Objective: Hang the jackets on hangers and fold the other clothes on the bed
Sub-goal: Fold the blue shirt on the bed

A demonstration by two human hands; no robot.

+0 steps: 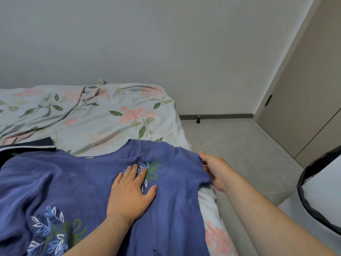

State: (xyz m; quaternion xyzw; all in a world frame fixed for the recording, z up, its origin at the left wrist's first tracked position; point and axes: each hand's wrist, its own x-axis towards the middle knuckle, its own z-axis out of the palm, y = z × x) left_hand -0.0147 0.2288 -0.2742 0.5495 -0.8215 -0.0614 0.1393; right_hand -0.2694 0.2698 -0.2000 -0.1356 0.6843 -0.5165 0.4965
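left hand (129, 193): bare
right hand (215, 170): bare
left forearm (88, 237): bare to the frame's lower edge
right forearm (267, 215): the same

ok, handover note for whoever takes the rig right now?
Left hand: flat, pressing the chest of the blue embroidered top.
Right hand: grips the top's sleeve edge at the bed's right side.
Things: the top lies spread on the floral bedsheet. A dark navy garment with white trim lies at its far left shoulder.
Done: top laid out flat.
Left: fold the top. Then the navy garment: cannot tell if it is a jacket. No hangers in view.
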